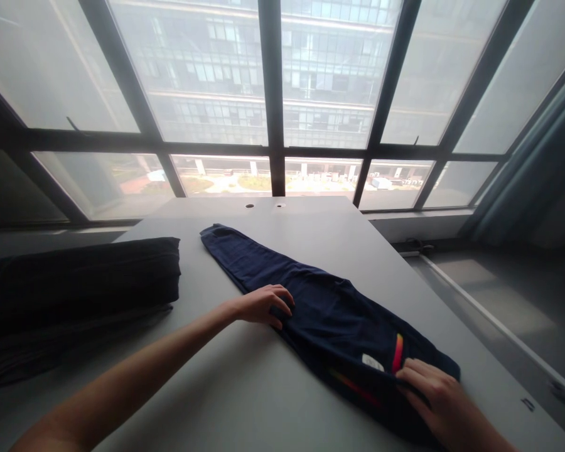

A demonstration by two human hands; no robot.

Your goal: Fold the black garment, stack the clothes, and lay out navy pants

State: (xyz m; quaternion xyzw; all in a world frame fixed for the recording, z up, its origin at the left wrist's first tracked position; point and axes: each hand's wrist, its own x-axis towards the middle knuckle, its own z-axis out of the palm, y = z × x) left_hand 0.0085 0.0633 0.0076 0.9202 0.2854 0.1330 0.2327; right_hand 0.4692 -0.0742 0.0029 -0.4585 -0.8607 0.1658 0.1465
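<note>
Dark navy trousers [311, 295] lie folded lengthwise, slanting across the white table from the far middle to the near right. A small white patch [372, 362] and a red-yellow strip [398, 353] show near their wide end. My left hand [267, 306] has its fingers curled over the near edge of the trousers, about midway along. At the wide end my right hand [433, 392] grips the cloth beside the strip, its thumb under a raised fold. A second red-yellow strip on the near flap is partly in shadow.
A stack of dark folded cloth [80, 282] lies on the left of the table [207, 389]. Windows [207, 69] stand behind the table, with two round holes near its far edge. A small dark object [527, 404] sits near the right edge. A curtain [532, 150] hangs at right.
</note>
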